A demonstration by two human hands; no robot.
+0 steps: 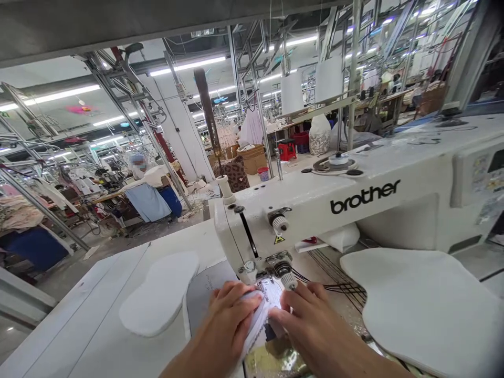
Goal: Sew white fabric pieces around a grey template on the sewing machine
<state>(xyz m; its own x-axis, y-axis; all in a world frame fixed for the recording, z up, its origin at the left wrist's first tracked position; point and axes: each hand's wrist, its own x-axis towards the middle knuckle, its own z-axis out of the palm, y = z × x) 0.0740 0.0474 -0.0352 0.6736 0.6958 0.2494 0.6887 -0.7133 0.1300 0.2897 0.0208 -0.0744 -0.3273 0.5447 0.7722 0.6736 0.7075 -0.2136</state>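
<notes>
Both my hands work at the needle area of a white Brother industrial sewing machine (315, 205). My left hand (232, 320) grips the folded edge of a white fabric piece (255, 315), and my right hand (313, 328) presses its far side from the right, close to the presser foot (275, 268). The needle is hidden behind the machine's head and the fabric. A white padded cutout (159, 294) lies on the table left of my left hand. A larger white padded piece (425, 310) lies to the right of my right hand.
The white work table (79, 336) runs along the left side. Dark cords (338, 281) lie behind the machine's needle area. Beyond the machine, a masked co-worker (137, 165) sits among hanging garments, metal frames (255, 100) and cardboard boxes (252, 157).
</notes>
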